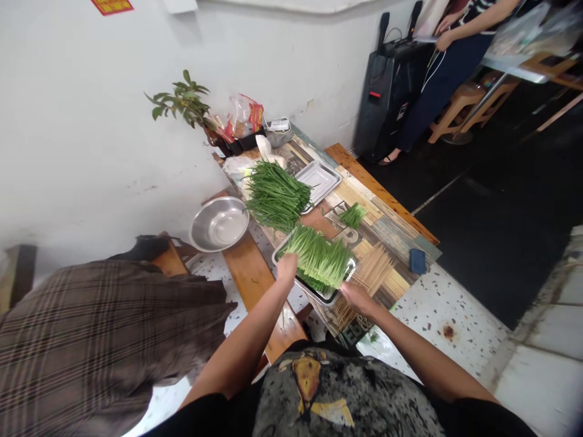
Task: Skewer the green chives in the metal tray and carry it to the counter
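Apparently, in the head view, the left hand (286,268) and right hand (357,297) are curling at opposite ends of the tray (275,254), by the table (382,227)'s near corner; whether they're gripping rim or greens (319,255), I cannot tell. Matching the 2 sides' height is probably preventing slippage.

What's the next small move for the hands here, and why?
I'd ease the loaded tray slightly inward from the near table edge, keeping it level. The left hand and right hand are at its two ends, its left corner looks to be at that edge, and the cut greens heap up to the rim. I can't tell how firmly the fingers hold it.
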The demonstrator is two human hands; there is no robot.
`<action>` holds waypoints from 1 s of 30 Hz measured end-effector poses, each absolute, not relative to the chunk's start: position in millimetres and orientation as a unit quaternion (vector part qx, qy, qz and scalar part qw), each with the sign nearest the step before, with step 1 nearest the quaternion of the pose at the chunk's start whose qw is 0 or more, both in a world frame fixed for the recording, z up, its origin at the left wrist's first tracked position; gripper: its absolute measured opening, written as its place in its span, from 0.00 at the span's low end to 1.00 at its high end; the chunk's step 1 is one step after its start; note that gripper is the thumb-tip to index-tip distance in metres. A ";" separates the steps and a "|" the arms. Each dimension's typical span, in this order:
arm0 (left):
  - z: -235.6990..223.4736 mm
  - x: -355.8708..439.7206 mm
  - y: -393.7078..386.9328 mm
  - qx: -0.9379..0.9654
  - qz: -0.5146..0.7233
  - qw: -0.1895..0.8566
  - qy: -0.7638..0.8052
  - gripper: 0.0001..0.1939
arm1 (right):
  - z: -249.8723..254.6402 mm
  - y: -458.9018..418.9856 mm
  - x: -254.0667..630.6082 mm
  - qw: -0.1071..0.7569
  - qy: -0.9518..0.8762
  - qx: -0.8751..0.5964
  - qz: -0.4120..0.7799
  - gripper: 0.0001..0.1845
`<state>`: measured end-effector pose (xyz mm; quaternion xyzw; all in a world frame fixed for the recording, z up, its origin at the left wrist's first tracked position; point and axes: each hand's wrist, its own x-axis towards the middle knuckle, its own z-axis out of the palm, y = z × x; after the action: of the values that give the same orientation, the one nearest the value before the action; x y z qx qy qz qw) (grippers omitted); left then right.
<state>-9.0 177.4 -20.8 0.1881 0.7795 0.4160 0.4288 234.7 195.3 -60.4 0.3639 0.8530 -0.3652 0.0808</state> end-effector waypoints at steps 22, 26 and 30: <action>-25.4 43.7 165.1 0.565 0.115 0.189 0.795 0.36 | -100.5 176.4 245.1 0.020 0.870 0.382 -0.310 0.19; -30.7 41.5 169.8 0.597 0.082 0.202 0.772 0.34 | -106.8 173.4 240.7 0.033 0.869 0.394 -0.298 0.18; -38.1 31.6 164.4 0.599 0.041 0.227 0.767 0.35 | -108.5 174.5 223.9 0.052 0.871 0.385 -0.300 0.13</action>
<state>31.6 164.4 -38.1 0.5991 0.7668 0.0414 0.2269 223.9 174.5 -108.5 0.3851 0.8711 -0.3004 0.0515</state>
